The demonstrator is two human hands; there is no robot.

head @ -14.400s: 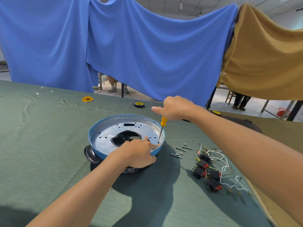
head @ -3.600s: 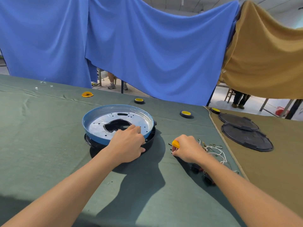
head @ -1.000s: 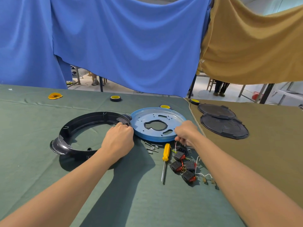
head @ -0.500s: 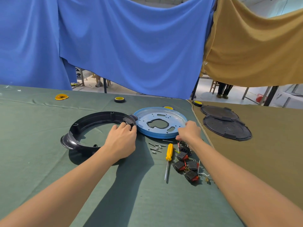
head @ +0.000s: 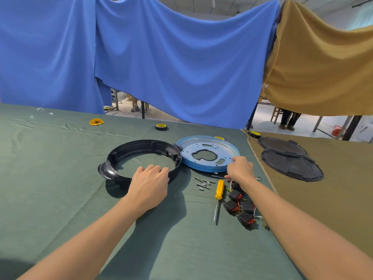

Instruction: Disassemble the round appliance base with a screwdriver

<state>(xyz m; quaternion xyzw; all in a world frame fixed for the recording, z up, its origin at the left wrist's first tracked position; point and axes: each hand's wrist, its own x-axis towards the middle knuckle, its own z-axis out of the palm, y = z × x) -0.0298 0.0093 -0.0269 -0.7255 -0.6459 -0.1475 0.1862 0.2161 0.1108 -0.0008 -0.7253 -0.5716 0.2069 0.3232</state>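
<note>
The appliance base lies in two parts on the green cloth. The black plastic ring point(head: 129, 150) sits left, and the blue metal plate point(head: 207, 147) lies flat just right of it, touching it. My left hand point(head: 149, 183) lies over the ring's near rim with its fingers curled onto it. At the plate's near right edge, my right hand point(head: 240, 168) holds the rim, fingers on top and thumb low by the cloth. The yellow-handled screwdriver point(head: 219, 191) lies loose on the cloth between my arms.
Several loose screws point(head: 203, 183) lie before the plate. A cluster of black-and-red switches with wires point(head: 240, 209) sits under my right forearm. Two black discs point(head: 290, 164) rest on the brown cloth to the right. Tape rolls point(head: 161, 126) lie at the back.
The screwdriver was laid down, and the blue plate was lifted off the black ring and set beside it. Over the last half second my left hand slid to the ring's near rim.
</note>
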